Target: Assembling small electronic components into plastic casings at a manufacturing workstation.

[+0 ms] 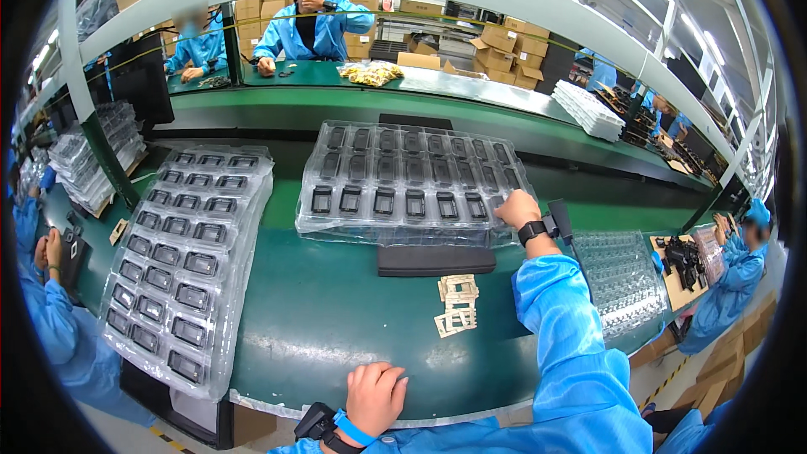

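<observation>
A long green surface [336, 319] with a smooth, slightly glossy top ran across a factory line, where other people in blue coats sat at the far side and at both ends. In the head view, the landmark was the stack of clear blister trays [412, 181] lying straight ahead, thin moulded plastic with rows of pockets holding small dark rectangular parts, its long axis running left to right. The right hand [517, 208] rested on that stack's near right corner, fingers curled down onto the rim; whether they pinched the tray or merely pressed it could not be told. The left hand [376, 397] lay well nearer the body than the stack, at the surface's near edge, fingers loosely bent and holding nothing. Left of the stack sat a second tray stack [189, 261], angled. Just nearer than the landmark lay a flat black pad [435, 259], and nearer again pale square frames [456, 307].
</observation>
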`<state>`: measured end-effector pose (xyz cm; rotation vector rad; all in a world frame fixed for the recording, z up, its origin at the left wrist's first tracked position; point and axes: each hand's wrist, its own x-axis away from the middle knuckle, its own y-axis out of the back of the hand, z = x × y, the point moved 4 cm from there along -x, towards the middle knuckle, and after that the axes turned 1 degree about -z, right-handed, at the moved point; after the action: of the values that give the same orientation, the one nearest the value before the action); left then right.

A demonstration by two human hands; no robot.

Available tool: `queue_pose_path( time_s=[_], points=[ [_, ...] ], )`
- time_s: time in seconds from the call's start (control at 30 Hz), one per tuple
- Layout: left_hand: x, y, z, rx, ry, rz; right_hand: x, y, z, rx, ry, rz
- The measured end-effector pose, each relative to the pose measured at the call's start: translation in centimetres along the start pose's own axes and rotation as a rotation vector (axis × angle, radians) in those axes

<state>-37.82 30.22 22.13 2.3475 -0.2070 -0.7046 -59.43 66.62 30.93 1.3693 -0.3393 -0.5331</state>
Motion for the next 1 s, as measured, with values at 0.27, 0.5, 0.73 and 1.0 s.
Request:
queue_pose_path(
  time_s=[0.27,0.5,0.73,1.0],
  points=[
    [0.6,0.2,0.1,0.023,0.026,0.011,16.3,4.8,6.6,-0.548,0.645,0.082],
    [-0.7,0.7,-1.1,0.565,0.388,0.060,29.2,-3.8,5.3,-1.113,0.697,0.875],
    [-1.4,1.3,-0.8,0.436,0.424,0.072,27.7,-4.1,2.5,-1.040,0.611,0.505],
    [-1.3,-1.4,-2.9,0.014,0.052,0.138,24.4,-4.9,0.6,-0.543,0.557,0.129]
  ],
)
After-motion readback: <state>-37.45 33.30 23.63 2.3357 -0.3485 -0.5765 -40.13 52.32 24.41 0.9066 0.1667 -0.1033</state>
